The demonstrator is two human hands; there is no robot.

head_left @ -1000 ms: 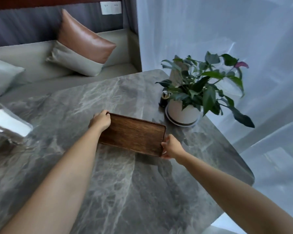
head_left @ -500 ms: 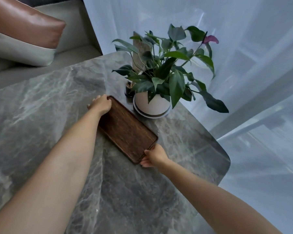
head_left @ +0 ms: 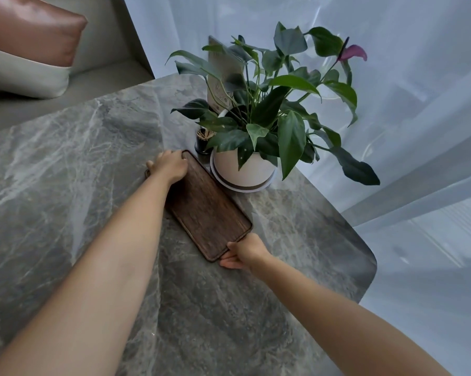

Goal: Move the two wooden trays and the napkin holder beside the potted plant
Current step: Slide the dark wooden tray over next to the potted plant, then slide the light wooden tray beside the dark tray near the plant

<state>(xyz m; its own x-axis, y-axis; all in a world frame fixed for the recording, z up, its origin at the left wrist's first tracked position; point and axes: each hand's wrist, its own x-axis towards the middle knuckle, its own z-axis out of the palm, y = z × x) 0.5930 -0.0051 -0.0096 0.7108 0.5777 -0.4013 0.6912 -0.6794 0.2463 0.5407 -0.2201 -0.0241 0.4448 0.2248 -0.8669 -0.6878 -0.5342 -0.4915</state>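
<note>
A dark wooden tray (head_left: 208,210) lies flat on the grey marble table (head_left: 66,172), its long side running diagonally right beside the white pot of the potted plant (head_left: 245,169). My left hand (head_left: 170,165) grips the tray's far end, close to the pot. My right hand (head_left: 243,253) holds the near end, fingers curled under the rim. I see only this one tray; no napkin holder is in view.
A small dark toothpick holder (head_left: 203,141) stands just left of the pot. A menu card (head_left: 224,77) stands behind the leaves. The table's rounded right corner (head_left: 364,256) is near sheer white curtains (head_left: 391,104). A sofa with a brown and beige cushion (head_left: 30,50) sits at back left.
Both hands have carried the tray right and turned it, from lying crosswise in front of me to lying diagonally against the plant pot. The view has swung right toward the plant.
</note>
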